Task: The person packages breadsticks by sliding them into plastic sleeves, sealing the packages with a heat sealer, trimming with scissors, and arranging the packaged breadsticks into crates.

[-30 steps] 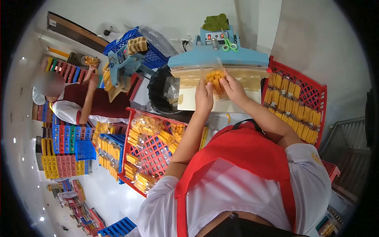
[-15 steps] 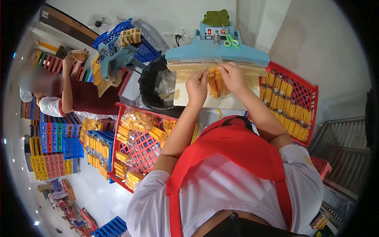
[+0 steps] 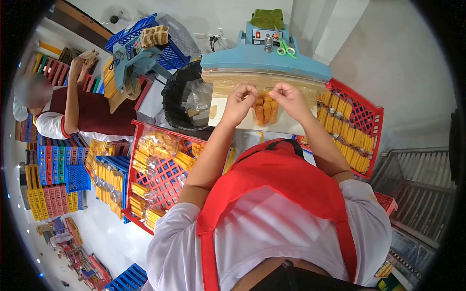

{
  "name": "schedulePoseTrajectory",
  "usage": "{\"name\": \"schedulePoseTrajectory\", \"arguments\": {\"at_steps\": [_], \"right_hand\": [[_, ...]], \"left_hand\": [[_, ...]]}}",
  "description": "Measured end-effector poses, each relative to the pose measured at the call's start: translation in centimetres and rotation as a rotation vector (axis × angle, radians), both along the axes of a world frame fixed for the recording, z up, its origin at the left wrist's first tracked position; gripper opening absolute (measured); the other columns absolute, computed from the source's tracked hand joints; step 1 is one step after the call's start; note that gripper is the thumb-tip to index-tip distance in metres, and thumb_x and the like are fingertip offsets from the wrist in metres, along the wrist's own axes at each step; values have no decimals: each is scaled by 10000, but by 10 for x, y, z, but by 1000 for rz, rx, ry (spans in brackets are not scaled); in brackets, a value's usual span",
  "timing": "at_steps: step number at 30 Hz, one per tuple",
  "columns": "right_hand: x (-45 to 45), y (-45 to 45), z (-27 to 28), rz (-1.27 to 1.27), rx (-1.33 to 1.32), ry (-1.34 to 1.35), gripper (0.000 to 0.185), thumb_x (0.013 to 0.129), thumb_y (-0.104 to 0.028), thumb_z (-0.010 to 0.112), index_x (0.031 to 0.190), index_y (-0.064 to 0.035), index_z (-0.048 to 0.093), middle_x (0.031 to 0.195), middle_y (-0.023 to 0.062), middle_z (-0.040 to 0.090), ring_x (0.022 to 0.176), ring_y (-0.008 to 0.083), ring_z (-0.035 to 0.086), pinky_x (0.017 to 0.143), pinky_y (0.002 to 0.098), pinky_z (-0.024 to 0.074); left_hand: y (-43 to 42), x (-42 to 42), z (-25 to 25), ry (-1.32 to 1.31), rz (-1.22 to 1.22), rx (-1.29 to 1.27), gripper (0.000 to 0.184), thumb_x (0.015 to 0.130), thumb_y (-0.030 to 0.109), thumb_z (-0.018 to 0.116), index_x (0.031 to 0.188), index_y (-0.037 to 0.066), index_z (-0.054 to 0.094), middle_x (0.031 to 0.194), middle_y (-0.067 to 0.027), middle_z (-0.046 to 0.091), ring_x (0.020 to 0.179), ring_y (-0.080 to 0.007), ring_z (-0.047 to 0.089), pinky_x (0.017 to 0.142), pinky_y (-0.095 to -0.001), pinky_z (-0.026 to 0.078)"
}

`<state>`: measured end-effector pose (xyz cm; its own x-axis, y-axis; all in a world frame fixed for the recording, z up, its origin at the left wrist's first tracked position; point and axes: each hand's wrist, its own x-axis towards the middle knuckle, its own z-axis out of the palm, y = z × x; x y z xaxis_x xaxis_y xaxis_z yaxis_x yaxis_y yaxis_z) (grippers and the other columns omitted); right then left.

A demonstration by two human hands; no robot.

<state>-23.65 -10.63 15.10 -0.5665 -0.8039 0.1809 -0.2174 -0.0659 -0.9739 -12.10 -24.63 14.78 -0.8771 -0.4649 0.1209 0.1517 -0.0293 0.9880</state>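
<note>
A clear plastic bag of orange-brown sticks (image 3: 265, 112) is held up at its top edge by both hands, in front of a blue bag sealer (image 3: 264, 61). My left hand (image 3: 240, 103) pinches the upper left corner between thumb and fingers. At the upper right corner, my right hand (image 3: 291, 100) has a similar pinch. The lower part of the bag is over the sealer's white shelf (image 3: 233, 116). Green-handled scissors (image 3: 285, 50), a small metal weight-like object (image 3: 268, 44) and a green cloth (image 3: 267, 18) lie on top of the sealer.
Red crates with packed sticks stand to the right (image 3: 376, 121) and to the left (image 3: 160, 186). A black-lined bin (image 3: 172, 99) is left of the sealer. Further left, a co-worker (image 3: 80, 109) holds a bag near a second blue sealer (image 3: 126, 65). Stacked crates (image 3: 60, 162) stand behind.
Both hands have drawn the bag slightly back from the sealer bar, and its top tilts more towards me. The view has shifted a little. The co-worker's raised hands have moved.
</note>
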Motion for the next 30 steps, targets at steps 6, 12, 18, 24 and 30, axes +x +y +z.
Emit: {"name": "schedulePoseTrajectory", "arguments": {"at_steps": [6,12,18,24,30], "right_hand": [[-1,8,14,149,-76,-189,77,746,-47,595,725,-28,523,1053,55,429,755,63,476,618,219,411],[-11,6,21,284,-108,-343,58,740,-14,583,737,-25,527,1025,59,439,730,75,491,599,211,416],[-14,-13,-2,12,-71,-427,51,758,-3,547,779,-19,503,720,15,513,665,82,501,575,204,403],[-19,-31,1,-110,-125,-342,139,742,12,549,814,-28,437,690,32,525,620,89,513,566,210,413],[-23,-29,-6,-126,-88,-450,177,725,35,559,784,-40,410,686,46,529,631,90,523,559,205,413]], "left_hand": [[-4,3,14,11,-162,23,57,740,-1,521,778,19,558,919,-41,485,752,-96,507,609,-213,423],[-12,-1,14,100,-300,189,51,781,26,535,826,22,557,866,-47,546,704,-98,504,640,-220,404],[-12,-18,-5,-132,-50,277,77,817,88,531,839,16,544,758,-24,562,694,-97,516,648,-214,414],[-12,-34,-7,-174,116,397,110,837,123,516,854,14,524,724,-18,542,691,-86,528,617,-176,427],[-9,-35,-9,-183,82,131,87,839,114,506,831,28,494,687,-22,516,594,-76,487,538,-186,396]]}}
